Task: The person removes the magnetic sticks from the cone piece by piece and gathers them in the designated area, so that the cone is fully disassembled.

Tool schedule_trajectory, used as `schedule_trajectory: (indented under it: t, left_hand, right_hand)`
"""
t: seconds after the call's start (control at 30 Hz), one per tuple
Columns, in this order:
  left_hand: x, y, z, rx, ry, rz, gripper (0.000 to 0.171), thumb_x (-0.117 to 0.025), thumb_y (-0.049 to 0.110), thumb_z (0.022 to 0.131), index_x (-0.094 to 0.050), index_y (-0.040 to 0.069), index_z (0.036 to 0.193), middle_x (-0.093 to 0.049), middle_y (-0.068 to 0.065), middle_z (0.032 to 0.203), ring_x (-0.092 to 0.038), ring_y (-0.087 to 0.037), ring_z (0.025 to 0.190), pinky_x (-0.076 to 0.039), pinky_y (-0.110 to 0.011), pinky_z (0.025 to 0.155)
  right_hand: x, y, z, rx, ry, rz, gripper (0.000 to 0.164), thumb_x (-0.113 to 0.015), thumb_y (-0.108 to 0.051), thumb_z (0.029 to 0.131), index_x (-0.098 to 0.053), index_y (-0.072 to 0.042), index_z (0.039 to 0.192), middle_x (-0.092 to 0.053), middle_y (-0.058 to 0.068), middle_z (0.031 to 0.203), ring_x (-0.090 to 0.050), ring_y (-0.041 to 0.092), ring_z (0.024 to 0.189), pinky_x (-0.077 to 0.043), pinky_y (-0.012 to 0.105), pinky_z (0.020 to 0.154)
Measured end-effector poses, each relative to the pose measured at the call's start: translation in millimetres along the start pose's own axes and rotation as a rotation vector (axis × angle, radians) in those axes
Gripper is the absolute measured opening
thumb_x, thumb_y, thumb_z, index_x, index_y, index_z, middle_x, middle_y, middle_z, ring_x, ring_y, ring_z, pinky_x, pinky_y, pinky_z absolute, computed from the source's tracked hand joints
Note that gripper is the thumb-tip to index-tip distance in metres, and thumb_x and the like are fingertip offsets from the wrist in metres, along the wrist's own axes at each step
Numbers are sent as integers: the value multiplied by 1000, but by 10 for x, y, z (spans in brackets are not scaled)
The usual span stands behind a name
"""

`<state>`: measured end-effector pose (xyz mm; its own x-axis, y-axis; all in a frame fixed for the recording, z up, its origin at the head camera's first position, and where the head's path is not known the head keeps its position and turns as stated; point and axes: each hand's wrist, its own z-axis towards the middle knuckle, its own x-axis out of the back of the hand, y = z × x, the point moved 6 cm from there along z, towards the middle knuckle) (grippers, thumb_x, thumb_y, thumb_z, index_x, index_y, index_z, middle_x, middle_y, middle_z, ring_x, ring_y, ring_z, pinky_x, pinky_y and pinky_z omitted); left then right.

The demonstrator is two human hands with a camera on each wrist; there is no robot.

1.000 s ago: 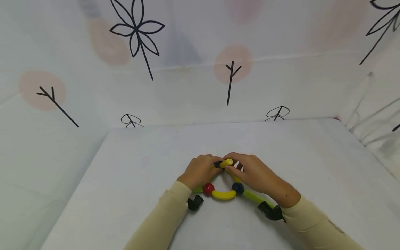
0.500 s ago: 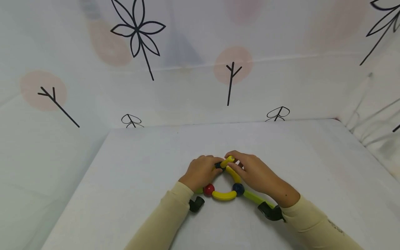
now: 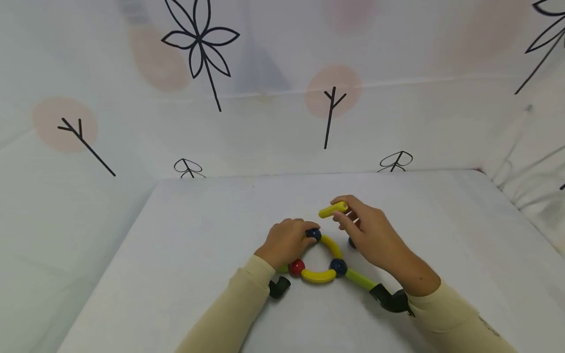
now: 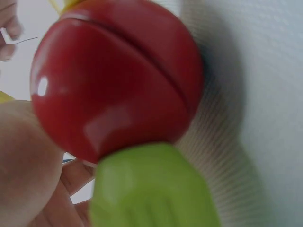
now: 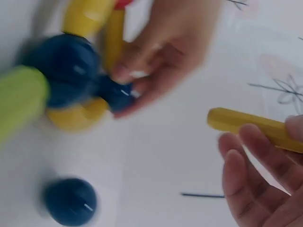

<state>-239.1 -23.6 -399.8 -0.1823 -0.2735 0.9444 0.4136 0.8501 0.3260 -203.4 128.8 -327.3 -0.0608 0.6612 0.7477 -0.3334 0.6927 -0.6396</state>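
Toy building rods and balls form a ring on the white table. My left hand (image 3: 282, 243) pinches a dark blue ball (image 3: 314, 234) at the ring's far side. A curved yellow rod (image 3: 332, 246) runs from it to another blue ball (image 3: 339, 266). At the near side, a second curved yellow rod (image 3: 319, 276) links that ball to a red ball (image 3: 297, 267). Above and right of the ring, my right hand (image 3: 375, 234) holds a yellow rod (image 3: 333, 210) between thumb and fingers, clear of the balls. The ring's left side is hidden behind my left hand.
Green rods extend outward from the red ball and the near blue ball; one green rod (image 3: 360, 279) reaches toward my right wrist. A loose blue ball (image 5: 71, 202) lies beside the ring, partly hidden by my right hand in the head view. Patterned white fabric rises behind the table.
My right hand has lifted the yellow rod off the far blue ball and moved up and right with it. The loose blue ball has come into sight. My left hand stays at the ring.
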Motion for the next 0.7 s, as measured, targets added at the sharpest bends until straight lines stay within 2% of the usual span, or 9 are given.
schedule_trajectory:
  t: [0.13, 0.27, 0.37, 0.43, 0.53, 0.7]
  left_hand:
    - [11, -14, -20, 20, -9, -12, 38, -67, 33, 96, -64, 29, 134, -68, 5, 131, -64, -18, 115, -53, -37, 96]
    - [17, -13, -37, 28, -8, -28, 38, -67, 32, 97, -64, 29, 134, -68, 4, 131, -64, -18, 117, -53, -38, 97]
    - [14, -8, -39, 28, -7, -38, 38, -67, 32, 97, -64, 29, 134, -67, 4, 132, -63, -19, 118, -53, -39, 97]
    - [14, -7, -39, 29, -5, -37, 38, -67, 32, 97, -64, 29, 134, -67, 4, 132, -63, -19, 119, -53, -39, 97]
    - [17, -5, -39, 28, -3, -25, 38, -66, 33, 97, -63, 30, 135, -67, 4, 133, -63, -19, 120, -53, -39, 97]
    - [19, 6, -33, 11, -6, 1, 38, -66, 33, 97, -63, 30, 135, -68, 3, 130, -64, -19, 117, -54, -38, 95]
  right_hand:
    - [229, -92, -40, 31, 126, 33, 26, -52, -23, 105, -54, -10, 128, -70, 10, 102, -65, 17, 80, -54, 24, 67]
    - [415, -121, -81, 95, 233, 142, 25, -42, -22, 109, -47, -3, 124, -68, 11, 107, -67, 13, 84, -56, 21, 69]
    - [539, -92, -106, 148, 279, 216, 23, -38, -18, 109, -41, 1, 122, -68, 14, 108, -69, 8, 85, -57, 21, 68]
    - [599, -46, -113, 162, 282, 225, 22, -36, -17, 110, -39, 2, 122, -68, 17, 105, -69, 6, 80, -57, 21, 66]
    - [647, 70, -124, 140, 270, 213, 25, -34, -19, 110, -36, 1, 125, -66, 18, 97, -70, 7, 71, -57, 21, 62]
    - [608, 344, -168, -9, 209, 172, 36, -31, -27, 111, -30, 0, 135, -57, 19, 95, -68, 14, 64, -56, 22, 60]
